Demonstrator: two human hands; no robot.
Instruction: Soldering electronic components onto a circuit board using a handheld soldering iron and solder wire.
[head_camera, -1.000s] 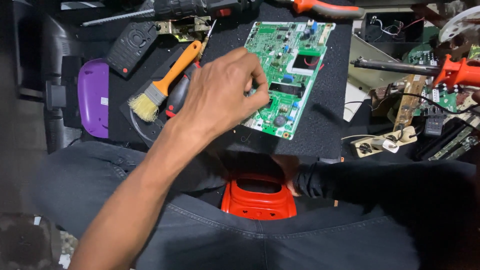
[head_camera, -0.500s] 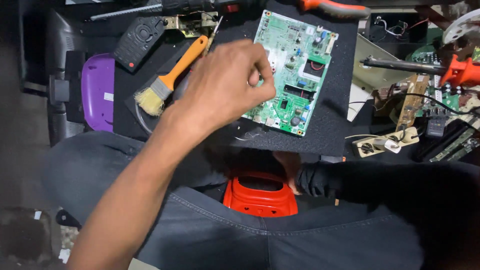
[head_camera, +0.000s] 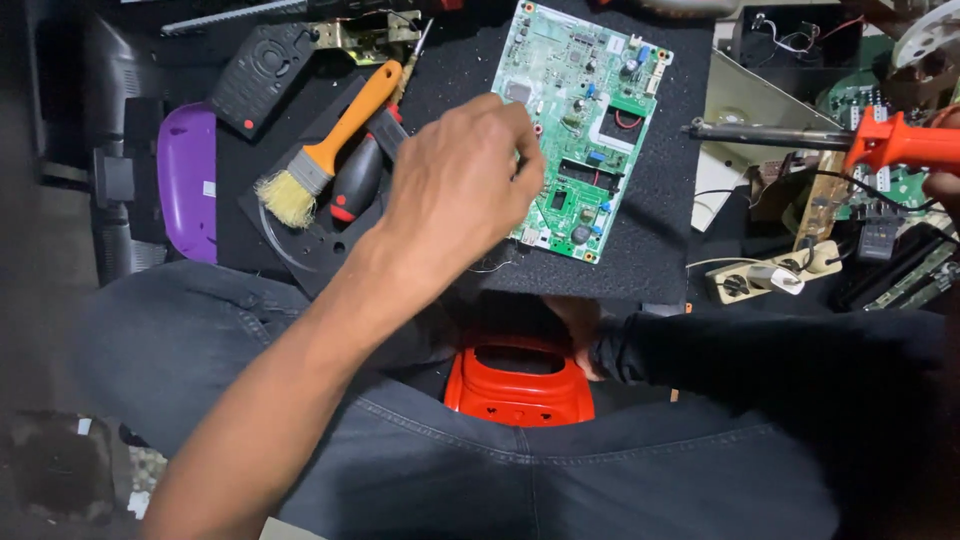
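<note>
Red stool (head_camera: 520, 385) is sitting nearest, btwn knees. Left hand (head_camera: 460, 185) is resting w/ fingers curled on left edge of green circuit board (head_camera: 590, 120), lying on black mat (head_camera: 660, 230). Whether it's pinching anything: can't tell. Right hand (head_camera: 945, 185), barely in view at frame edge; its grip can't be judged. Orange-handled brush (head_camera: 330, 145) is lying left of board.

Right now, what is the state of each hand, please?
Left hand: fingers curled, resting on the green circuit board; any grip is hidden.
Right hand: mostly hidden below the black mat; cannot tell.

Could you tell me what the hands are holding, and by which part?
The left hand grips the green circuit board by its left edge. The right hand is not visible.
</note>
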